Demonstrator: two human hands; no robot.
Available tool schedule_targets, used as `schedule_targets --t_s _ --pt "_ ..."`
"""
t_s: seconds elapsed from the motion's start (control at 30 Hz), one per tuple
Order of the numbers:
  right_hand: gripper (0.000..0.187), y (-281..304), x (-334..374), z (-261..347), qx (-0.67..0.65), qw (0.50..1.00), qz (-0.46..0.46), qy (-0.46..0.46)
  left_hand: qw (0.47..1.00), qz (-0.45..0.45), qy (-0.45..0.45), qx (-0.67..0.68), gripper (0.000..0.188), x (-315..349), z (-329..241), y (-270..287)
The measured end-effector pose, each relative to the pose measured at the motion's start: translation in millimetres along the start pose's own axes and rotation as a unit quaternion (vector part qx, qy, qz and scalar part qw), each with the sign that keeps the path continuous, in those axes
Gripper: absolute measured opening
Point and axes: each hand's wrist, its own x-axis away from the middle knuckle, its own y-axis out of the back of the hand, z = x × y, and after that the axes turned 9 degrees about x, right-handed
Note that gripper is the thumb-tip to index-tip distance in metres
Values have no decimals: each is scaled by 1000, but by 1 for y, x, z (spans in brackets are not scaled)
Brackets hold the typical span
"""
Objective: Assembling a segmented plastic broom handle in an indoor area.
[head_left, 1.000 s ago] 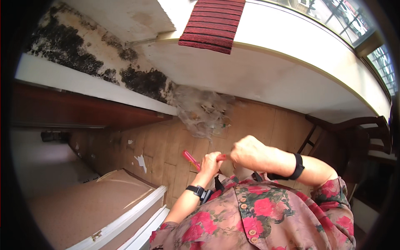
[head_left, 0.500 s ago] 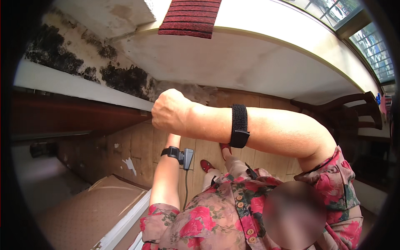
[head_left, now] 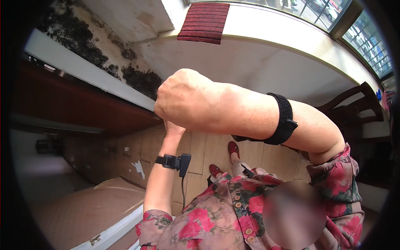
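Curled into a fist, its back toward me, my right hand (head_left: 183, 96) is raised high, in front of the reddish-brown wooden panel's (head_left: 83, 100) end and its white edge (head_left: 93, 71). Whatever the fist may hold is hidden. My left hand (head_left: 175, 128) is just below and behind it; only the wrist end and part of the hand show, and the fingers are covered. A black strap (head_left: 284, 121) circles my right forearm. Around my left wrist is a black band with a small dark device (head_left: 185, 165) and a cable.
Black mould patches (head_left: 77, 39) mark the wall at left. A red striped mat (head_left: 204, 21) hangs over the pale sill under the barred window (head_left: 321, 12). A dark wooden chair (head_left: 366, 102) stands at right. A brown padded surface (head_left: 100, 200) lies at lower left, with wood-look floor (head_left: 200, 152) beyond.
My right fist and forearm have come up and nearer, looking larger now. My left hand stays beneath it, now showing a little more. The whole view has shifted slightly.
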Motion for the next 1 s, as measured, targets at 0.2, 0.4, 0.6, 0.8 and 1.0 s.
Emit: schedule_targets --t_s 0.2,0.4,0.6,0.8,1.0 --pt "9 48 29 4 -57 993 -105 -18 993 3 -115 -28 29 14 -41 39" --pt "7 60 34 35 -128 969 -206 -49 990 -1 -132 58 31 36 -58 54" --pt "14 37 29 66 -205 941 -228 -141 967 6 -129 221 34 55 -81 28" --pt "19 29 23 89 -243 921 -244 -182 921 13 -110 373 37 70 -79 42" --pt "18 2 31 100 -299 931 -117 -175 835 45 -27 547 39 87 -78 36"
